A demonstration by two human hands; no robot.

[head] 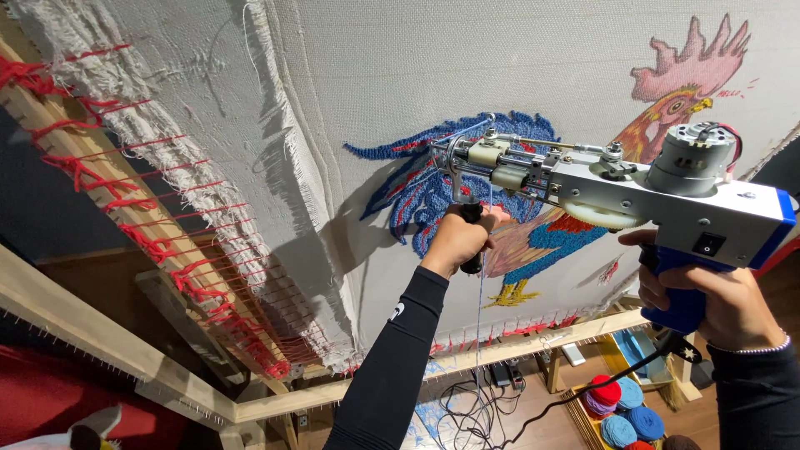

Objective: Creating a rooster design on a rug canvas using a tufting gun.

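A white and blue tufting gun (667, 200) with a grey motor on top points at a stretched white cloth (400, 67). My right hand (708, 296) grips its blue rear handle. My left hand (457, 240) is closed around the black front handle under the metal needle head. The needle tip sits against the blue and red tufted tail of a rooster picture (467, 179) drawn on the cloth. A thin blue yarn strand (481, 317) hangs down from the gun.
The cloth is stretched on a wooden frame (175, 250) laced with red yarn along its left edge. Below right, a wooden crate (621, 412) holds several balls of red, purple and blue yarn. Black cables (471, 412) lie on the floor.
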